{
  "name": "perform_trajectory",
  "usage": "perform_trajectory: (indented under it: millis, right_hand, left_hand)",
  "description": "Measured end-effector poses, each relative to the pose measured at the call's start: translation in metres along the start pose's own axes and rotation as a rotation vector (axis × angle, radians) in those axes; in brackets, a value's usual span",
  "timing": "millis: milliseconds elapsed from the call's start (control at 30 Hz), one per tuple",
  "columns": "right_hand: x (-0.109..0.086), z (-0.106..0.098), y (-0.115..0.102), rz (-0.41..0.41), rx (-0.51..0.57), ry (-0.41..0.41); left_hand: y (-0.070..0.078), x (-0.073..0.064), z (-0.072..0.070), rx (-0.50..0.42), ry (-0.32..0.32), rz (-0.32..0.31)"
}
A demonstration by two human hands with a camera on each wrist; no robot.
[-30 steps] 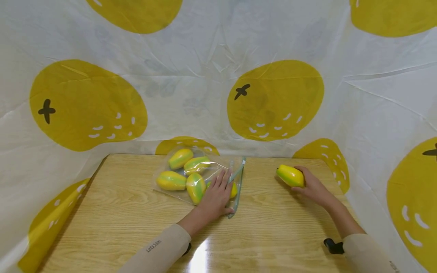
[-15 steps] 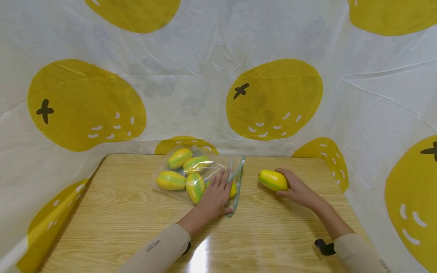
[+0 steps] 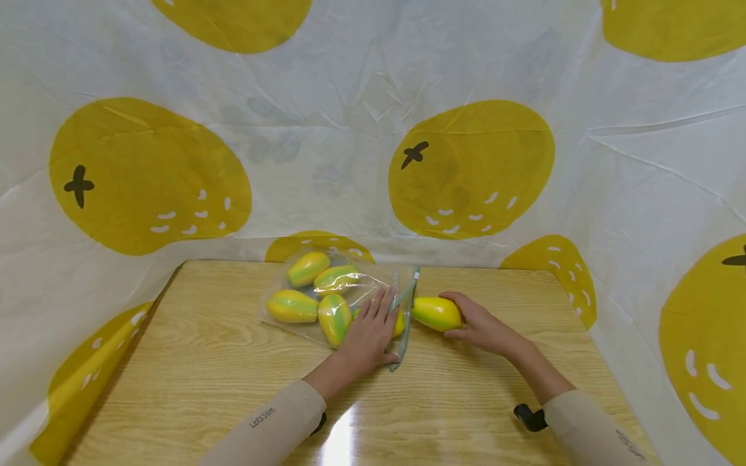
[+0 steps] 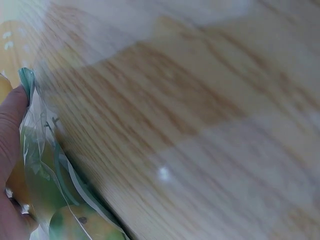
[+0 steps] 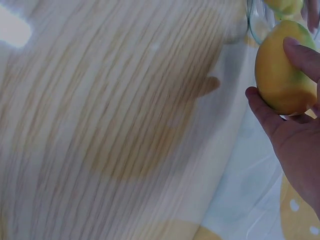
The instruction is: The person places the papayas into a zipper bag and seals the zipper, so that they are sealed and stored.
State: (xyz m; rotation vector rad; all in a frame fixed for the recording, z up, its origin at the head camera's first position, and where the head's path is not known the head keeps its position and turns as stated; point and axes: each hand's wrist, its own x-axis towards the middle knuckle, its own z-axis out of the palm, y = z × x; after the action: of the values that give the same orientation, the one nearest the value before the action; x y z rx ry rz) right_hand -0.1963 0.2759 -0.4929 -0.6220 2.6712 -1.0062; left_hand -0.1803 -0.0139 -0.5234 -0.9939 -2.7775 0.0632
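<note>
My right hand (image 3: pixel 480 327) grips a yellow-green papaya (image 3: pixel 437 314) by its rounder end. Its narrow tip is at the mouth of a clear zip bag (image 3: pixel 373 281), and whether it is inside the rim cannot be told. In the right wrist view, fingers and thumb curl round the papaya (image 5: pixel 280 70). My left hand (image 3: pixel 368 327) lies with fingers extended on the bag near its green zip edge (image 3: pixel 410 310). Several similar papayas (image 3: pixel 293 306) are inside the bag, one partly hidden under the left hand. In the left wrist view, the thumb (image 4: pixel 12 112) is by the bag's green edge.
The bag lies on a light wooden table (image 3: pixel 221 382). A white cloth (image 3: pixel 326 181) printed with large yellow fruit stands round the back and sides. Dark wrist-camera parts (image 3: pixel 530 417) stick out by the right sleeve.
My right hand has carried the papaya leftward across the table, from well right of the bag to its mouth. The left hand and bag have stayed in place.
</note>
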Motion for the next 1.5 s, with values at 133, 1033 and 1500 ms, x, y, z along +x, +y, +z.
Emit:
perform_trajectory:
  millis: [133,1033,1500]
  right_hand:
    - [0.006,0.006,-0.004,-0.018,0.01,-0.021]
    - [0.037,0.014,-0.014,-0.046,-0.053,0.0]
    - [0.041,0.013,-0.004,-0.039,-0.052,0.009]
  left_hand:
    - [0.0,0.001,-0.001,0.007,-0.002,-0.001]
    - [-0.004,0.0,-0.001,0.097,0.0,0.01]
    - [-0.002,0.002,0.0,0.105,-0.002,0.026]
